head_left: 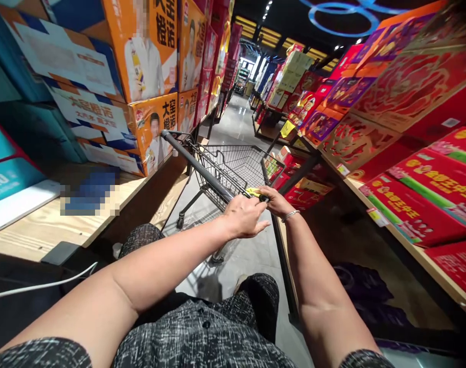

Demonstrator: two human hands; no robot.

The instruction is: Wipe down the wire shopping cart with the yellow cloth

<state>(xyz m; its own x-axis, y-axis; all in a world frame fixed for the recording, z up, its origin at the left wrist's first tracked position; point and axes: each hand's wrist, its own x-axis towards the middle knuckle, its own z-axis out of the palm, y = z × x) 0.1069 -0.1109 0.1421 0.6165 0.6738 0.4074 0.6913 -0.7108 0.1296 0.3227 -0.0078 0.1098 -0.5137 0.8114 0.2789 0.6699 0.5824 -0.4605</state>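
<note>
A black wire shopping cart point(233, 158) stands in the aisle in front of me, tilted in view, its long dark handle point(202, 168) running down toward my hands. My left hand point(245, 217) lies over the near end of the handle, its thumb sticking out and its fingers bent over the bar. Close beside it, my right hand point(278, 202), with a bracelet at the wrist, is closed around a small yellow and black object point(258, 194) at the handle's end. What kind of object this is, I cannot make out.
Stacked orange and blue cartons point(152, 128) stand on a wooden shelf point(79, 225) at left, near a white cable point(45, 289). Red gift boxes point(413, 199) line the right shelf. The grey floor point(236, 120) runs between the displays.
</note>
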